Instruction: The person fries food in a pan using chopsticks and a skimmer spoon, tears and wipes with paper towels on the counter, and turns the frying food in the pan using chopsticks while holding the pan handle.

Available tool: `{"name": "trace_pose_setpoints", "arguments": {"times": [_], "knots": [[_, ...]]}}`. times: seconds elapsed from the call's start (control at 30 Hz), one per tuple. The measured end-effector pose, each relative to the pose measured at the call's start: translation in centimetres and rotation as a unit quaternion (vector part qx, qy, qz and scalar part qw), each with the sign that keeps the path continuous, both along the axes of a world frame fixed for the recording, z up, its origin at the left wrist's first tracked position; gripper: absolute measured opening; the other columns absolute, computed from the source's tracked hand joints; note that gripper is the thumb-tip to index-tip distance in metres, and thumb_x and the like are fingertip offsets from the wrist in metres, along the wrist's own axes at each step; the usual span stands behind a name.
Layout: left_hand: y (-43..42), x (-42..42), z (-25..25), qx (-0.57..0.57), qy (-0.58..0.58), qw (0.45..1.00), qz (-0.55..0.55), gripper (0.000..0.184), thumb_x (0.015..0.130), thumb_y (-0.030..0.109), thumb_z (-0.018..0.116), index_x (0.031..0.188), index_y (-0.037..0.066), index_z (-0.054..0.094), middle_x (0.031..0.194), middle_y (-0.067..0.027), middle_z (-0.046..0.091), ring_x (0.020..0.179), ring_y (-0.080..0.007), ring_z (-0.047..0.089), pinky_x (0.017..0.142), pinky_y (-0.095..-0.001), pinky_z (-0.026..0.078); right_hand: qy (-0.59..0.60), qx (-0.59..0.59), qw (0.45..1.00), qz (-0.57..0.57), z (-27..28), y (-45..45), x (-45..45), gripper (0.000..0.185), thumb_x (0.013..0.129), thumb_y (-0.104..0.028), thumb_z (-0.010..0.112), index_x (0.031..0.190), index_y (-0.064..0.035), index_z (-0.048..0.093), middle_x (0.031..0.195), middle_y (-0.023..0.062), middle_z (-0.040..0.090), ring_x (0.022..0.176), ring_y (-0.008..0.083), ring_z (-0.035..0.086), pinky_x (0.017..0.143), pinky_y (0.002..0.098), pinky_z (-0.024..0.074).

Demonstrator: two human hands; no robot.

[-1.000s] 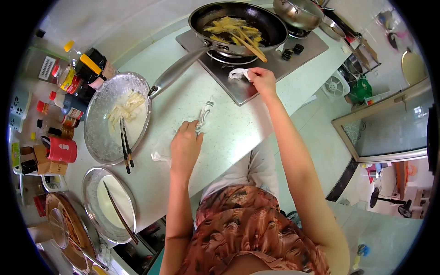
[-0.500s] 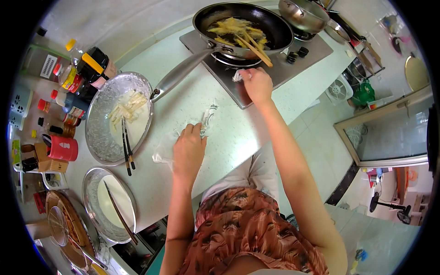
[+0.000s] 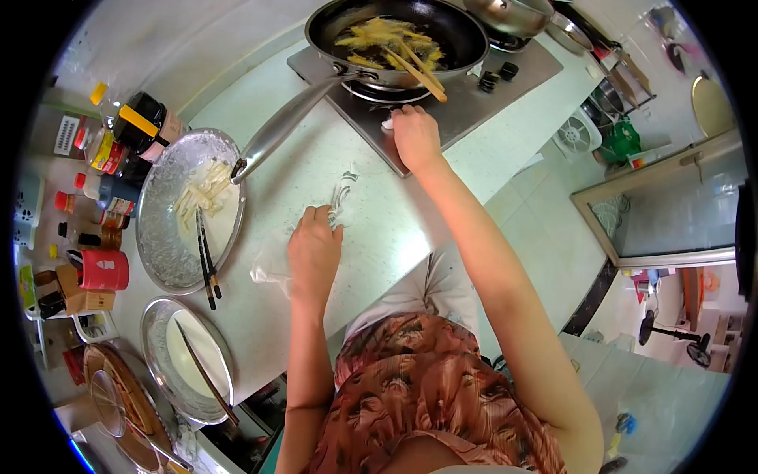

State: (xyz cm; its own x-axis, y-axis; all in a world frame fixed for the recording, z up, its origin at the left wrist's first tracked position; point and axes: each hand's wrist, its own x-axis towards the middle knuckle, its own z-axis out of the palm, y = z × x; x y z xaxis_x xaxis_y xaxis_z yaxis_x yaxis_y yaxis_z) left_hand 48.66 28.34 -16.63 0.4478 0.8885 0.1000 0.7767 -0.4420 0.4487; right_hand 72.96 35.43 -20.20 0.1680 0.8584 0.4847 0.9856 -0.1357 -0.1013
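Observation:
My right hand (image 3: 416, 136) is closed and pressed to the front part of the steel cooktop (image 3: 505, 99). A bit of crumpled white tissue (image 3: 387, 124) pokes out at its fingertips. My left hand (image 3: 314, 249) rests on the counter, its fingers curled over a thin, clear plastic bag (image 3: 270, 265) with dark print. On the cooktop a black frying pan (image 3: 466, 39) holds yellow battered strips (image 3: 379, 33) frying in oil. Wooden chopsticks (image 3: 422, 77) lean across its rim.
Left of the pan handle (image 3: 288, 126), a metal bowl (image 3: 162, 237) holds pale strips, white batter and dark chopsticks (image 3: 207, 257). Nearer stands another bowl of white batter (image 3: 189, 355) with a chopstick. Several sauce bottles (image 3: 106, 154) line the wall. A steel pot (image 3: 513, 16) sits behind.
The whole view has shifted slightly, moving the scene left and up. My right hand has moved a little over the cooktop, and less of the tissue shows. My left hand stays on the plastic bag.

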Motion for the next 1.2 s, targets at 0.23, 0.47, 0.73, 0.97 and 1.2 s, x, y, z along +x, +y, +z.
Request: {"name": "trace_pose_setpoints", "arguments": {"times": [0.23, 0.47, 0.73, 0.97, 1.2], "knots": [[0.1, -0.6, -0.5, 0.006, -0.039, 0.999, -0.009, 0.030, 0.081, 0.008, 0.065, 0.108, -0.002, 0.059, 0.098, -0.0163, 0.060, 0.088, -0.0365, 0.059, 0.075, -0.0417, 0.049, 0.457, -0.013, 0.889, -0.009, 1.6, -2.9, 3.5, 0.016, 0.075, -0.014, 0.069, 0.085, -0.0027, 0.071, 0.076, 0.0111, 0.069, 0.069, 0.0213, 0.066, 0.066, 0.0329, 0.0506], [-0.3, -0.5, -0.1, 0.006, -0.031, 0.999, -0.013, 0.032, 0.080, 0.009, 0.066, 0.110, -0.001, 0.059, 0.097, -0.0155, 0.059, 0.090, -0.0348, 0.059, 0.076, -0.0412, 0.048, 0.416, -0.037, 0.908, -0.047, 1.8, -5.1, 3.7, 0.020, 0.077, -0.016, 0.070, 0.091, -0.0015, 0.071, 0.078, 0.0131, 0.069, 0.069, 0.0231, 0.066, 0.067, 0.0319, 0.0501], [-0.8, -0.6, 0.5, -0.002, -0.025, 1.000, -0.009, 0.035, 0.080, 0.009, 0.065, 0.113, 0.000, 0.059, 0.099, -0.0146, 0.059, 0.092, -0.0331, 0.060, 0.079, -0.0402, 0.049, 0.141, -0.090, 0.977, 0.130, 2.3, -5.2, 2.7, 0.017, 0.078, -0.004, 0.065, 0.094, -0.0022, 0.070, 0.080, 0.0125, 0.062, 0.073, 0.0315, 0.061, 0.068, 0.0379, 0.0482], [-0.2, -0.5, 0.9, -0.036, -0.007, 0.999, -0.009, 0.035, 0.080, 0.008, 0.065, 0.113, 0.000, 0.059, 0.099, -0.0145, 0.059, 0.092, -0.0329, 0.060, 0.079, -0.0405, 0.049, 0.211, -0.127, 0.963, 0.111, 4.5, -4.8, 2.1, 0.014, 0.074, -0.007, 0.067, 0.087, -0.0039, 0.072, 0.078, 0.0104, 0.063, 0.078, 0.0277, 0.063, 0.068, 0.0362, 0.0492], [0.0, -0.6, 0.7, -0.034, -0.009, 0.999, -0.019, 0.036, 0.080, 0.009, 0.066, 0.114, 0.000, 0.059, 0.098, -0.0147, 0.059, 0.090, -0.0330, 0.060, 0.078, -0.0408, 0.049, 0.097, -0.080, 0.982, 0.139, 2.6, -5.2, 1.7, 0.012, 0.066, -0.011, 0.071, 0.078, -0.0065, 0.071, 0.076, 0.0101, 0.064, 0.076, 0.0289, 0.061, 0.065, 0.0394, 0.0490]]}}
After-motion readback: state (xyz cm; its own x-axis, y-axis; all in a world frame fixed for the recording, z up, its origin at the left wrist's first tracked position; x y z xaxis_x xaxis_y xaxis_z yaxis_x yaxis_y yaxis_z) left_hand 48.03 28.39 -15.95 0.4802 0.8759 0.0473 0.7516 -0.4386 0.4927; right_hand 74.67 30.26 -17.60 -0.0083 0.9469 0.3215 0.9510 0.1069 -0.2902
